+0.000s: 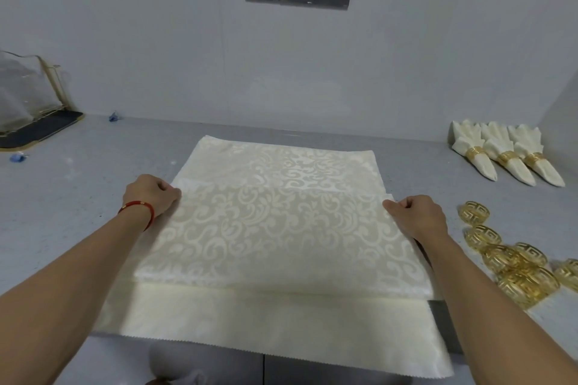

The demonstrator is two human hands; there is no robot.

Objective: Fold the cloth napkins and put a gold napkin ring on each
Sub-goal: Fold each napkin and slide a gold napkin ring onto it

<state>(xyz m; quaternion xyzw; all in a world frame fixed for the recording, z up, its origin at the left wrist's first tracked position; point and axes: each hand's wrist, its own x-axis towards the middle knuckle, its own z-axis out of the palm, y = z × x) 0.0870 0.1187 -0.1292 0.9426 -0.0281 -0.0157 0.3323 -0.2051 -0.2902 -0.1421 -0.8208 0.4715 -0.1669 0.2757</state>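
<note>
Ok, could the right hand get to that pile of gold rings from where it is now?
Probably yes. The loose gold rings lie on the table just right of the right hand, with nothing between them. But that hand pinches the napkin's folded edge, so it must release its grip first.

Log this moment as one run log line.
step: folding top napkin | left hand: pinches folded edge | right hand: pinches folded edge | finished napkins: three, ringed | loose gold rings: right side
</note>
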